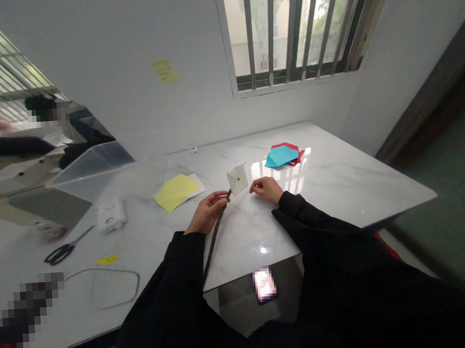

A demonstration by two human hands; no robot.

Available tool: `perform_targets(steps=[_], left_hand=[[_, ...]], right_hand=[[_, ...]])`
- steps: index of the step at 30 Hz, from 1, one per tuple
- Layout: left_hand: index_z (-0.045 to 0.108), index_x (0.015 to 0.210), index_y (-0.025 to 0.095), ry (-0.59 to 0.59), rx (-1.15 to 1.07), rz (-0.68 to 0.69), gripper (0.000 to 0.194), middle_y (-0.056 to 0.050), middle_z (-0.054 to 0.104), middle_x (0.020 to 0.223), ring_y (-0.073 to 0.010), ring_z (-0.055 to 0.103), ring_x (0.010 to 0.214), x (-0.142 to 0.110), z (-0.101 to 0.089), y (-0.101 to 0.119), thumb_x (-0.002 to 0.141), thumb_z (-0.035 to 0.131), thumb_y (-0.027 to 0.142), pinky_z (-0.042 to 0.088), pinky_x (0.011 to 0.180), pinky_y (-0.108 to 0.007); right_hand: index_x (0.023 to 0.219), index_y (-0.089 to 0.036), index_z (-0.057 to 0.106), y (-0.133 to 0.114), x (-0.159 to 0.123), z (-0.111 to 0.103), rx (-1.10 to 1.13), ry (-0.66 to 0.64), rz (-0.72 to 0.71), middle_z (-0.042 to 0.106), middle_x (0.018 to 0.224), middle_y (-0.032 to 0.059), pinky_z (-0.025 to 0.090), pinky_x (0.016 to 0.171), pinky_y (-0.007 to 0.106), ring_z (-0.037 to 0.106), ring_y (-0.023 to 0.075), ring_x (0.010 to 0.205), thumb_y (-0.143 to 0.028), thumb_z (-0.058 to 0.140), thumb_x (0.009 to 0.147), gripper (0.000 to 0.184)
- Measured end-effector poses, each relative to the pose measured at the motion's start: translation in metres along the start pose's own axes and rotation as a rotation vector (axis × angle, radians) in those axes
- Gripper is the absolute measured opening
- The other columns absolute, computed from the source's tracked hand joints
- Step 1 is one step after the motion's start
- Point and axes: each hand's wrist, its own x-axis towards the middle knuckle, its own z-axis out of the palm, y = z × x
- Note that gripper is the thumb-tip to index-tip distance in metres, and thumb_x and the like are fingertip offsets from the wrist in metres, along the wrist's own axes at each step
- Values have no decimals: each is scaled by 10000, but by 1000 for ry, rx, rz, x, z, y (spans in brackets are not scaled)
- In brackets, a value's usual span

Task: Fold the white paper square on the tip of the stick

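Observation:
My left hand (210,211) pinches a long, thin brown stick (217,228) just below its upper end. The stick slants down toward the table's front edge. At its top sits a small off-white folded paper piece (239,182), shaped like a pinwheel, with a dark dot at its middle. To the right of this paper, my right hand (268,189) hovers with fingers curled and tips together, apart from the paper. Whether those fingertips hold anything small cannot be made out.
Yellow paper (175,192) overlaps a white sheet on the left; blue paper (282,156) lies over red pieces (296,158) at the right. Further left are black-handled scissors (60,253), a white device (111,215) and a grey cable (139,284). A person (41,109) is beyond the clear panel.

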Motion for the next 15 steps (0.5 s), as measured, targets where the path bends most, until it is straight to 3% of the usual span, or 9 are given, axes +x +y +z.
perform_targets(steps=[6,11,13,15], left_hand=[[766,1043,169,-2,-12,2,481,-57,748,871,-138,592,714,-1,-2,0,645,927,385,447,700,-272],[765,1040,166,2,-9,9,482,-66,750,877,-149,606,733,-2,-1,1,645,926,390,458,715,-278],[761,1043,165,2,-17,10,483,-66,747,878,-150,607,738,-3,-2,1,647,926,389,460,718,-277],[759,1048,166,5,-23,16,478,-62,745,881,-141,594,726,-3,-2,1,655,922,386,452,705,-268]], right_hand=[[820,-183,802,0,1,3,38,73,6,497,547,-45,330,624,250,438,118,554,-141,567,766,245],[1237,-164,717,4,1,4,107,195,69,467,532,-90,351,636,235,428,120,537,-123,562,732,530],[1258,-174,723,4,0,4,87,126,62,486,532,-87,352,633,230,428,116,537,-130,574,739,542],[1052,-192,812,3,-1,4,50,-52,-2,493,520,-69,336,606,230,416,108,531,-141,585,750,381]])
